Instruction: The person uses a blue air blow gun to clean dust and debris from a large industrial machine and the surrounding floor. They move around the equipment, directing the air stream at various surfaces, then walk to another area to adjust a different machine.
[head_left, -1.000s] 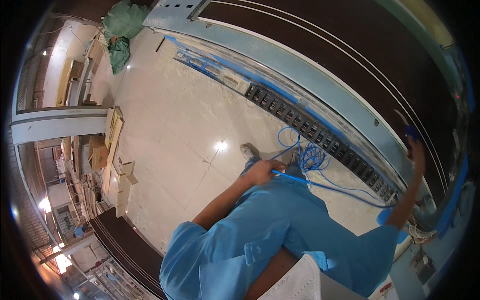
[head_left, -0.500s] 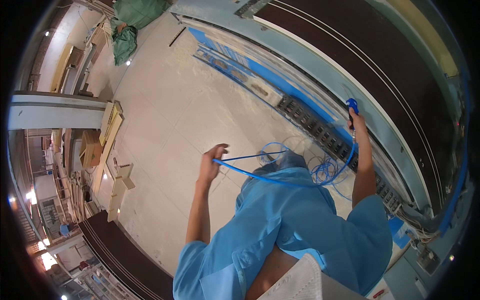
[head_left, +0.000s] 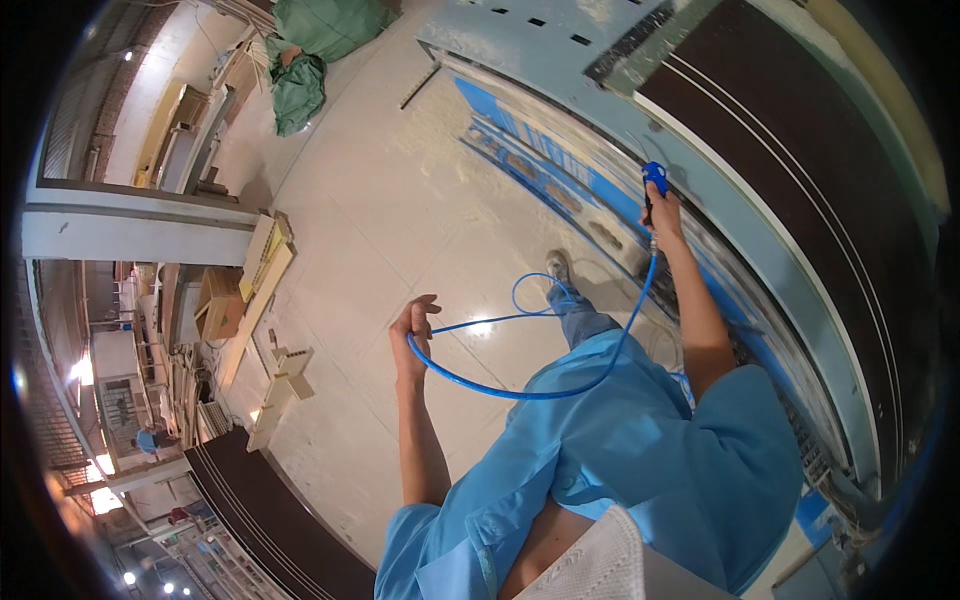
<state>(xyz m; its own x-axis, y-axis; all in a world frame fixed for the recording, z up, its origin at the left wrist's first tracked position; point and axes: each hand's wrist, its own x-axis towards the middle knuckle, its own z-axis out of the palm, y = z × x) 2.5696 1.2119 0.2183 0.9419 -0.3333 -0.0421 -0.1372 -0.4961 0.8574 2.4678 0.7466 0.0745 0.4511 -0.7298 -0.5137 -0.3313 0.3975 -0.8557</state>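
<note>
My right hand [head_left: 664, 216] is closed round the handle of a blue air blow gun [head_left: 655, 177], whose thin nozzle points toward the light blue machine bed. From the base of the gun a blue air hose [head_left: 515, 395] sags in a wide curve in front of my shirt and runs to my left hand [head_left: 411, 322]. That left hand is curled round the hose, held out above the floor at the left. Past it, the hose goes back toward my leg and makes a loose loop near my shoe.
Along the right stretches a machine [head_left: 770, 195] carrying a dark brown panel with pale stripes. Sawdust lies on the tiled floor [head_left: 370, 215] and the machine's lower ledge. Wooden offcuts [head_left: 285, 385], a cardboard box [head_left: 220, 303] and green sacks [head_left: 298, 95] are at the left.
My view has shifted along the machine, and one leg now shows stepping forward. The hose between my hands hangs in a wider curve. Both hands still hold the same things.
</note>
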